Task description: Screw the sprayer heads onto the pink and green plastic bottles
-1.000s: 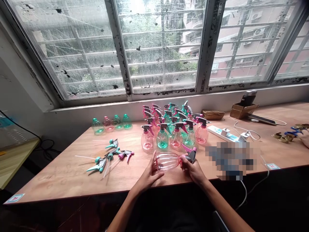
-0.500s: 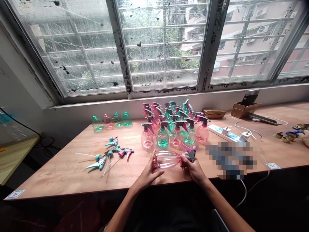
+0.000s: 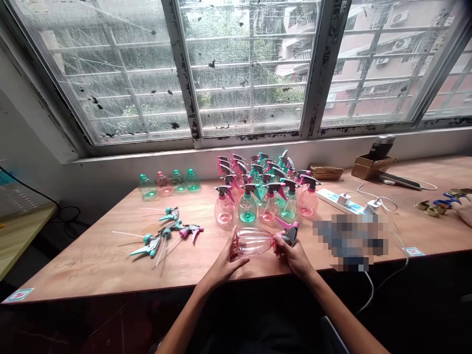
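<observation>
A clear pink spray bottle (image 3: 254,242) lies sideways between my hands above the table's front part. At its base, my left hand (image 3: 229,258) is wrapped round the bottle. The fingers of my right hand (image 3: 291,253) are closed round the neck, at the collar of the pink and grey trigger sprayer (image 3: 292,233). That sprayer sits at the bottle's mouth; whether it is fully screwed on I cannot tell. Just behind stand several pink and green bottles (image 3: 248,209) with sprayers fitted.
Several loose trigger sprayers (image 3: 169,231) with tubes lie to the left. Headless bottles (image 3: 179,182) stand at the back left. A white power strip (image 3: 337,200), a cardboard box (image 3: 374,166) and cables are on the right. Part of another person's hand (image 3: 462,211) shows at the right edge.
The view has shifted very slightly. Both hands keep their hold on the pink bottle and its sprayer, with hardly any visible movement.
</observation>
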`<state>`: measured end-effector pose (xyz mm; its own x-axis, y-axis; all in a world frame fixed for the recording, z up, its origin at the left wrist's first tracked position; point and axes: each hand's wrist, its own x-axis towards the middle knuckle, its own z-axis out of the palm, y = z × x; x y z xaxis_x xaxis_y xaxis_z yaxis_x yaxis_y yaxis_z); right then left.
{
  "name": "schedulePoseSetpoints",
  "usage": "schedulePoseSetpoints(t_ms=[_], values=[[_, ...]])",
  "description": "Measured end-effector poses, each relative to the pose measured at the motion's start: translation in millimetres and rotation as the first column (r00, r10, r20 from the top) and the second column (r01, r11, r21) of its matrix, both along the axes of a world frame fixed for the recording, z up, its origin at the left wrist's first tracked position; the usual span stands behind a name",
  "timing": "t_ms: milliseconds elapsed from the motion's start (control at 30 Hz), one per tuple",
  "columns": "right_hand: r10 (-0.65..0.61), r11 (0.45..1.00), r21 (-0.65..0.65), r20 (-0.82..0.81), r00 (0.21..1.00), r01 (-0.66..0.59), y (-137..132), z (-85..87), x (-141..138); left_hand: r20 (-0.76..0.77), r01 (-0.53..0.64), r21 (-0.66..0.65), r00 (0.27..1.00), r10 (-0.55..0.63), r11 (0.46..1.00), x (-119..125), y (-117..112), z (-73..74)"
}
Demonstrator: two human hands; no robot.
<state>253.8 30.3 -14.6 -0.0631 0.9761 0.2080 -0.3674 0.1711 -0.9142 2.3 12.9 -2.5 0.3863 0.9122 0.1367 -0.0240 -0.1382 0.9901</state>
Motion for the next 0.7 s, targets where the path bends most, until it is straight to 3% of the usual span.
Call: schedulePoseSetpoints(t_ms=[700], values=[[0.008,1.0,0.008,-0.012,1.0,-0.008,0.4,1.5,-2.6,-0.004,-0.009,0.059,1.0,0.009,0.998,-2.3,2.2,-7.0]])
